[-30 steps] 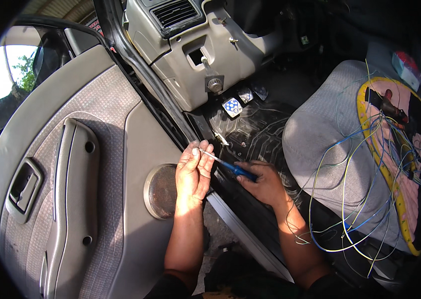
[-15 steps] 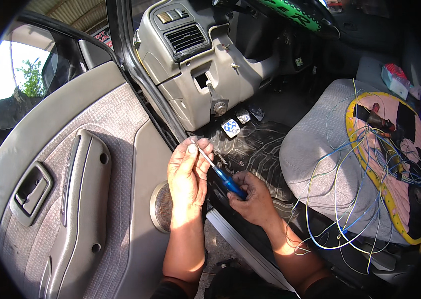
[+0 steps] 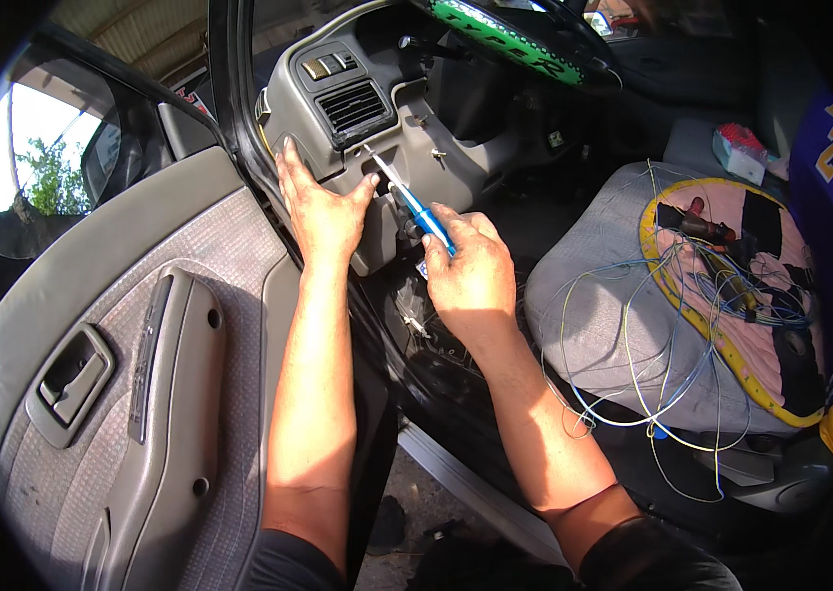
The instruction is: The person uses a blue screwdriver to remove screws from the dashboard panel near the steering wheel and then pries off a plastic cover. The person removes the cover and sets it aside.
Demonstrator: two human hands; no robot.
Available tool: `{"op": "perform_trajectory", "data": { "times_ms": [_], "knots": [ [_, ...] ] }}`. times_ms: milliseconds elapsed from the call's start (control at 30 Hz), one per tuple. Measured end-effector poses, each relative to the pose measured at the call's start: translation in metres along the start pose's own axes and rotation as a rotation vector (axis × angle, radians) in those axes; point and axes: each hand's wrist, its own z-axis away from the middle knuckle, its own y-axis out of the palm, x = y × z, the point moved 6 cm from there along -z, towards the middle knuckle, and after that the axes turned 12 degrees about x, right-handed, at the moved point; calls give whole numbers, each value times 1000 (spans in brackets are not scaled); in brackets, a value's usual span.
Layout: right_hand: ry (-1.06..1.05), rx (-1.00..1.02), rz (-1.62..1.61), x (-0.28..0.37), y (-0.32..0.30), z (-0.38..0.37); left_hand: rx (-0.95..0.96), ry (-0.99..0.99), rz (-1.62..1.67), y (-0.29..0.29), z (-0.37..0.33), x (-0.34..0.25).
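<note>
My right hand (image 3: 475,281) is closed around the blue handle of a screwdriver (image 3: 428,219). Its metal shaft slants up and left, and the tip meets the grey dashboard panel (image 3: 303,123) just below the air vent (image 3: 352,106). Against the lower left of that panel lies my left hand (image 3: 323,212), its fingers and thumb spread apart and nothing visible in it. Between the left thumb and the screwdriver shaft, part of a dark opening in the panel shows. What the tip presses on is too small to make out.
The open car door (image 3: 170,364) stands at my left. On the right, a grey seat (image 3: 574,266) carries a pink and black cushion (image 3: 791,276) with yellow trim, tangled wires (image 3: 658,394) and a red-handled tool (image 3: 707,227). A green-and-black steering wheel (image 3: 505,44) is above.
Both hands have moved up and forward to the dashboard. My left hand has let go of the screwdriver's tip end and spread on the panel; the tip now meets the panel under the vent.
</note>
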Motion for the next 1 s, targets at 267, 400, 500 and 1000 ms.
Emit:
{"op": "perform_trajectory", "data": {
  "times_ms": [267,400,500,1000],
  "knots": [
    [36,48,37,-12,11,-10,94,57,-185,15,-7,32],
    [-28,21,4,-16,27,-18,-49,150,-277,12,-8,39],
    [-13,33,-73,-21,30,-20,-60,158,-283,14,-6,40],
    [81,38,-274,-29,48,-31,-44,121,-240,18,-7,40]
  ]
}}
